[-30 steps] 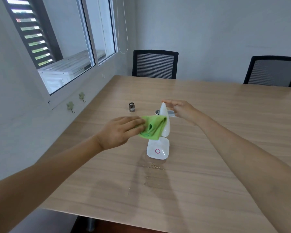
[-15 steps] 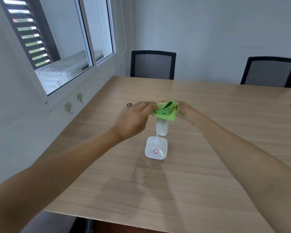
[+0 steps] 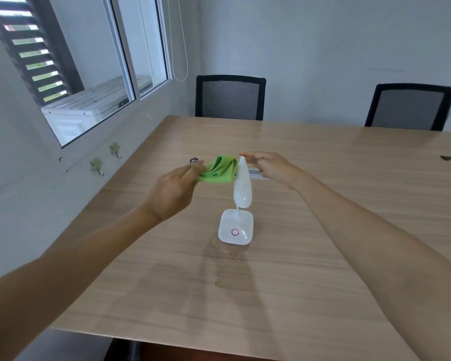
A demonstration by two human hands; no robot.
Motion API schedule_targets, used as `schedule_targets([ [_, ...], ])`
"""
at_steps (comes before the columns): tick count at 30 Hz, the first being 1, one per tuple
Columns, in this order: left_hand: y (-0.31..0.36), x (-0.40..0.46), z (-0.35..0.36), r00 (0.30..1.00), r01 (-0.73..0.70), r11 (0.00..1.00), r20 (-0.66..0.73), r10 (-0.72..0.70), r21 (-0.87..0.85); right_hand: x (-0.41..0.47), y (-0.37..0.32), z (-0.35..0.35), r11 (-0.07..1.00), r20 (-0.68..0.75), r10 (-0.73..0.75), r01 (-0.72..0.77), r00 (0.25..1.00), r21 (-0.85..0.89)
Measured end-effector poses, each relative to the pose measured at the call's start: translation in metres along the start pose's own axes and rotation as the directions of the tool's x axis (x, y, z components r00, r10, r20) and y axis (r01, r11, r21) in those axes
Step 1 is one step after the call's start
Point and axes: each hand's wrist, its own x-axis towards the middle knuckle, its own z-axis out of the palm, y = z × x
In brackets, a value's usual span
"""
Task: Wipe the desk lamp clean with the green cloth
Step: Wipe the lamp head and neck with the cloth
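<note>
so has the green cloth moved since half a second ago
Yes. The green cloth was bunched over the top of the lamp head; now it sits to the left of the tip, pulled that way by the left hand.

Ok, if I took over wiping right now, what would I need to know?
Left hand: holds the cloth, bunched, against the left side of the lamp head.
Right hand: fingertips steady the head's tip.
Lamp stands on the table, head upright, base bare.
Done: cannot tell how much is wiped.
Left: probably the rest of the head, the neck and the base.
</note>
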Motion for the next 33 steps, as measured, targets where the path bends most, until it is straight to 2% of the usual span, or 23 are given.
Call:
schedule_targets([
  [2,0.009,0.013,-0.005,0.989,0.131,0.983,-0.051,-0.138,-0.128,0.001,-0.002,0.0,1.0,0.004,0.008,-0.008,1.0,0.006],
  [4,0.016,0.024,-0.005,0.979,0.169,0.961,-0.076,-0.189,-0.218,-0.001,-0.002,0.0,1.0,-0.01,0.013,-0.013,1.0,-0.018],
  [6,0.022,0.029,-0.001,0.991,0.09,0.971,-0.079,-0.11,-0.221,0.0,0.0,0.0,1.0,-0.03,0.025,-0.025,0.999,0.006],
  [10,0.027,0.019,0.009,0.997,-0.075,0.981,0.008,0.078,-0.176,0.002,0.002,0.002,0.998,-0.02,0.0,0.001,1.0,0.059],
  [14,0.018,-0.003,0.014,0.996,-0.084,0.981,0.015,0.088,-0.176,-0.001,-0.003,0.002,0.999,-0.031,0.023,-0.023,0.999,-0.03],
  [18,0.009,-0.015,0.008,1.0,-0.02,0.988,0.007,0.022,-0.155,-0.001,-0.003,0.004,0.994,0.002,0.09,-0.09,0.996,0.067],
  [21,0.007,-0.008,0.004,0.997,0.053,0.98,-0.046,-0.063,-0.192,0.0,-0.005,0.004,0.982,-0.001,0.113,-0.111,0.994,0.15],
  [23,0.014,0.001,0.002,0.995,0.05,0.973,-0.078,-0.07,-0.227,0.001,-0.006,0.005,0.975,-0.017,0.102,-0.096,0.995,0.2],
  [29,0.029,-0.001,0.005,0.996,-0.082,0.959,-0.048,0.072,-0.272,0.006,-0.002,0.01,0.974,-0.061,0.048,-0.034,0.997,0.222],
  [33,0.018,-0.026,0.013,0.987,-0.156,0.972,-0.001,0.158,-0.177,0.005,0.0,0.009,0.974,-0.071,0.072,-0.055,0.995,0.219],
])
